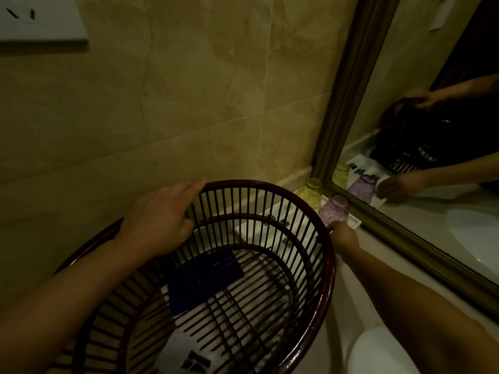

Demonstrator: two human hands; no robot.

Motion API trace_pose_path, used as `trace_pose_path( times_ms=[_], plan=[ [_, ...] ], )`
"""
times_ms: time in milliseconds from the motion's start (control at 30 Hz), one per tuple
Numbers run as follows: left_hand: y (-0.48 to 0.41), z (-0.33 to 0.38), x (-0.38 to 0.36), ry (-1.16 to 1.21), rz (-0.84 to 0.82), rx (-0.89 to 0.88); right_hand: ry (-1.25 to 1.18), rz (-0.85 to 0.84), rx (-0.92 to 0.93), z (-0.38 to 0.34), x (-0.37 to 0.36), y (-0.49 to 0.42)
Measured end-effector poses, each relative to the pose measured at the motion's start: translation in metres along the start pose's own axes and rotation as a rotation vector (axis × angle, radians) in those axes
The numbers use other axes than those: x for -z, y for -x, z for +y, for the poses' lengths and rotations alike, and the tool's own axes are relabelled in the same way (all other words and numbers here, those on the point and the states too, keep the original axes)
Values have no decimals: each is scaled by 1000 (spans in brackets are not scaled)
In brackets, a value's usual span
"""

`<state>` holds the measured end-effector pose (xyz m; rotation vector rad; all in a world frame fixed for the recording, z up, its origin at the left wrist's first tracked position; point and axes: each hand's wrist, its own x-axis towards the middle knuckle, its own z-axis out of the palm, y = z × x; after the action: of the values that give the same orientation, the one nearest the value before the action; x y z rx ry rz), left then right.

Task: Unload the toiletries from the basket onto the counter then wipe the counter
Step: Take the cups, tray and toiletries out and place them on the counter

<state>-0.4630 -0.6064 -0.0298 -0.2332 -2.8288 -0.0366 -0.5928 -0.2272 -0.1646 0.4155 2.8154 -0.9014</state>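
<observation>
A dark red slatted basket (328, 265) fills the lower middle, standing on the pale counter (353, 290). Inside it lie a dark blue packet (205, 279) and a white packet with black markings (186, 354). My left hand (159, 220) grips the basket's far left rim, fingers curled over the slats. My right hand (344, 236) reaches past the basket's right rim to the edge of a white tray (355, 222). The mirror reflection shows its fingers closed on that edge. A purple cup (334, 210) and a yellow cup (312, 193) stand upside down on the tray.
A framed mirror (432, 157) leans along the right side, its frame close behind the tray. A white sink basin (472, 233) lies to the right. A white rounded object (378, 352) sits at the bottom right. Tiled wall with a socket (35, 20) stands behind.
</observation>
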Motion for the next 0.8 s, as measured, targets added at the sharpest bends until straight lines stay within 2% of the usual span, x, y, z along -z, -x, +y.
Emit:
trace_pose_path(
  times_ms=[167,400,500,600,800],
  plan=[
    [1,1,0,-31,-3,-4,200,22,66,1,-3,-3],
    [2,-1,0,-26,-3,-20,271,102,134,0,13,5],
    [1,0,2,-11,-19,-21,158,136,190,-14,37,21],
    [0,0,3,4,-35,-20,-63,144,255,-42,70,51],
    [0,0,4,7,-42,-33,-295,92,505,-122,127,144]
  ],
)
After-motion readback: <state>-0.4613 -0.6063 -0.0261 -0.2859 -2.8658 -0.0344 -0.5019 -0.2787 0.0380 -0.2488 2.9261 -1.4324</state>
